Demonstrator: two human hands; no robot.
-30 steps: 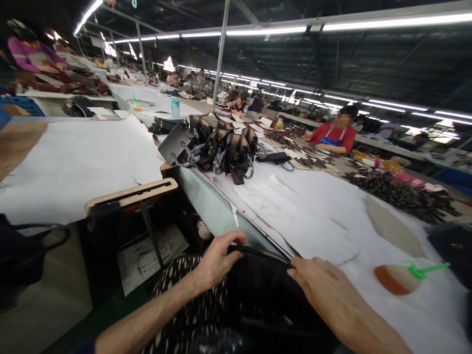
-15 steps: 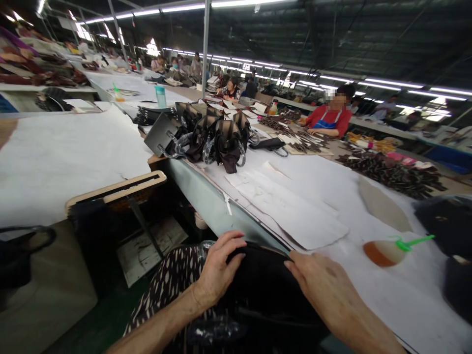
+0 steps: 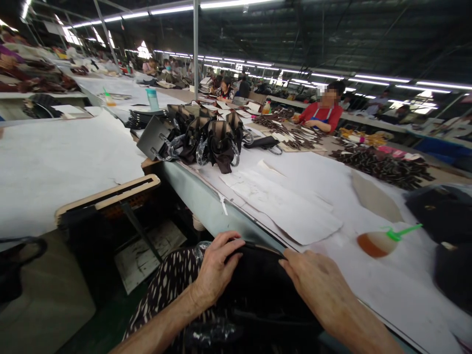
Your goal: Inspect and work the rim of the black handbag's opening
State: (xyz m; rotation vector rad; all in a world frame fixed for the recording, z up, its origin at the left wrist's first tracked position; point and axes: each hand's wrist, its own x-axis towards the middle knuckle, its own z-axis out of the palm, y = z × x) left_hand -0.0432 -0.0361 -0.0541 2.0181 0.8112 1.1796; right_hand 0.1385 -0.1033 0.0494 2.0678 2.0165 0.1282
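Observation:
A black handbag point(image 3: 265, 290) rests on my lap against the table edge, its plastic-wrapped handle point(image 3: 212, 333) toward me. My left hand point(image 3: 219, 265) pinches the left part of its top rim between thumb and fingers. At the right part of the same rim, my right hand point(image 3: 309, 273) grips with its thumb on the near side; its other fingertips are hidden behind the edge. Dark, patterned cloth point(image 3: 167, 280) covers my leg below the left forearm.
On the white-covered table point(image 3: 306, 182) stand several dark handbags point(image 3: 219, 142) with wrapped handles. A glue bottle point(image 3: 376, 243) with a green spout lies to the right, near black pieces point(image 3: 442, 211). A wooden-edged frame point(image 3: 110, 196) juts out at left. A co-worker point(image 3: 322, 110) sits across.
My view has shifted slightly, so the tables and bottle appear a little further left. Both hands keep their hold on the handbag's rim, with hardly any movement.

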